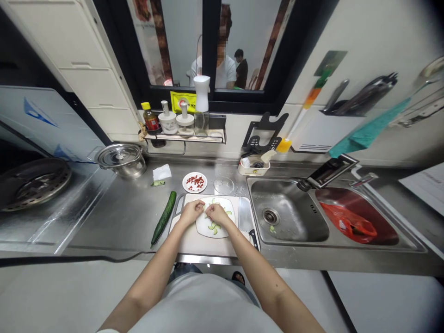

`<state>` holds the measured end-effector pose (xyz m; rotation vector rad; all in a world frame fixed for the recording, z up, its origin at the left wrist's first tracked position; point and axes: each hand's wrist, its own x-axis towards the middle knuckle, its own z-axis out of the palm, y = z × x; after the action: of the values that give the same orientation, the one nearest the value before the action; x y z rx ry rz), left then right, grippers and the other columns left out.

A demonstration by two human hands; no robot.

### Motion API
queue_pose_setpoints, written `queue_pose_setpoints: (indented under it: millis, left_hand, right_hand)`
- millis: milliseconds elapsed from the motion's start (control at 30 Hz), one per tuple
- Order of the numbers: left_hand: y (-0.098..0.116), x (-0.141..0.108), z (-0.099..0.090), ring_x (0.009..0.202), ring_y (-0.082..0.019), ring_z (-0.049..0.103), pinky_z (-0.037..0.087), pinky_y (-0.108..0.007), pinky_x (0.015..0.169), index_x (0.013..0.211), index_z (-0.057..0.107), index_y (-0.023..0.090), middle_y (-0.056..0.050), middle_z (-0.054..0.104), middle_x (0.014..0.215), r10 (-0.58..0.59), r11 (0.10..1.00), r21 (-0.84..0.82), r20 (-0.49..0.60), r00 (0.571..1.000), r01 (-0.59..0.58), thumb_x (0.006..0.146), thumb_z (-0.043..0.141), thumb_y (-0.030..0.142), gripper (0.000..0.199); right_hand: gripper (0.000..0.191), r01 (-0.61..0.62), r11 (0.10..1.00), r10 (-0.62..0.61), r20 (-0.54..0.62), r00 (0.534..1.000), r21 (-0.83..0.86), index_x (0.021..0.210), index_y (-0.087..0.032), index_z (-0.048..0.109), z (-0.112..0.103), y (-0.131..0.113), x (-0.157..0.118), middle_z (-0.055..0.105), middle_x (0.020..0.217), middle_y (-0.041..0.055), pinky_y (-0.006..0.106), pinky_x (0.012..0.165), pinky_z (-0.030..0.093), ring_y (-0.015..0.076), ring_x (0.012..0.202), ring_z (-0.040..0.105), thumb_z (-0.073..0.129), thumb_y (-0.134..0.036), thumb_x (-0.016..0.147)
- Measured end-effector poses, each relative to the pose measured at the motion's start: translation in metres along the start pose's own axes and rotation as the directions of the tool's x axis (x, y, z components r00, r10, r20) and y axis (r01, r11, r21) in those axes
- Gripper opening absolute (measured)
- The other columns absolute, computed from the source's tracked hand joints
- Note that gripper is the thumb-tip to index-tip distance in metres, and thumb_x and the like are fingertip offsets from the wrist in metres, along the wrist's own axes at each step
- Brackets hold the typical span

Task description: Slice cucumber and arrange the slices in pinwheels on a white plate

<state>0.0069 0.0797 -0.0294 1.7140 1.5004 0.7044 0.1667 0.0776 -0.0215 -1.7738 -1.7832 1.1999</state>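
My left hand and my right hand meet over the left part of a white plate. Fingers and thumb are pinched together on both; whatever lies between them is too small to make out. Thin green-edged cucumber slices form small fans on the plate, some partly hidden by my hands. Beneath the plate is a pale cutting board. A cleaver with a black handle rests along its right side. Left of the board lies a whole cucumber.
Behind the board stand a small plate of red pieces and a clear round lid or dish. A double sink with a black faucet is at right. A lidded pot and a wok stand at left.
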Motion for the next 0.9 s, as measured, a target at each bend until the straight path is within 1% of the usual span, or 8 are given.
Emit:
queue_pose_setpoints:
  millis: [167, 367, 567, 900]
  left_hand:
    - [0.002, -0.001, 0.002, 0.082, -0.018, 0.061, 0.043, -0.027, 0.077, 0.102, 0.071, 0.019, -0.005, 0.071, 0.085, -0.003, 0.979, 0.206, 0.008, 1.0, 0.001, 0.077, 0.056, 0.015, 0.029]
    - [0.002, -0.004, 0.005, 0.094, -0.022, 0.061, 0.042, -0.029, 0.083, 0.107, 0.07, 0.02, -0.008, 0.071, 0.096, 0.002, 0.939, 0.344, 0.023, 1.0, -0.01, 0.081, 0.053, 0.016, 0.031]
    - [0.0, -0.004, 0.007, 0.096, -0.022, 0.06, 0.042, -0.03, 0.085, 0.107, 0.069, 0.019, -0.008, 0.07, 0.102, 0.046, 0.927, 0.371, 0.046, 0.998, -0.06, 0.083, 0.051, 0.014, 0.031]
    - [0.001, -0.008, 0.009, 0.097, -0.021, 0.06, 0.042, -0.03, 0.088, 0.109, 0.067, 0.017, -0.01, 0.069, 0.103, 0.105, 0.927, 0.359, 0.045, 0.993, -0.114, 0.082, 0.049, 0.01, 0.034]
  right_hand:
    - [0.018, -0.035, 0.995, 0.033, -0.023, 0.999, -0.096, 0.071, -0.013, 0.071, 0.006, -0.003, -0.001, 0.066, 0.056, 0.0021, 0.019, 0.06, 0.041, 0.0108, 0.056, 0.058, 0.055, -0.013, 0.079]
    - [0.017, -0.054, 0.978, 0.044, -0.055, 0.998, -0.202, 0.079, -0.012, 0.073, 0.01, -0.006, 0.002, 0.073, 0.078, 0.0085, 0.02, 0.066, 0.04, 0.0142, 0.072, 0.063, 0.056, -0.013, 0.081]
    - [0.017, -0.062, 0.962, 0.045, -0.069, 0.997, -0.267, 0.087, -0.013, 0.07, 0.016, -0.006, 0.003, 0.072, 0.087, 0.0095, 0.021, 0.069, 0.038, 0.0154, 0.082, 0.063, 0.054, -0.014, 0.086]
    - [0.018, -0.051, 0.944, 0.034, -0.057, 0.998, -0.325, 0.093, -0.014, 0.068, 0.016, -0.008, 0.0, 0.071, 0.093, 0.0092, 0.021, 0.072, 0.038, 0.0153, 0.085, 0.062, 0.052, -0.013, 0.088]
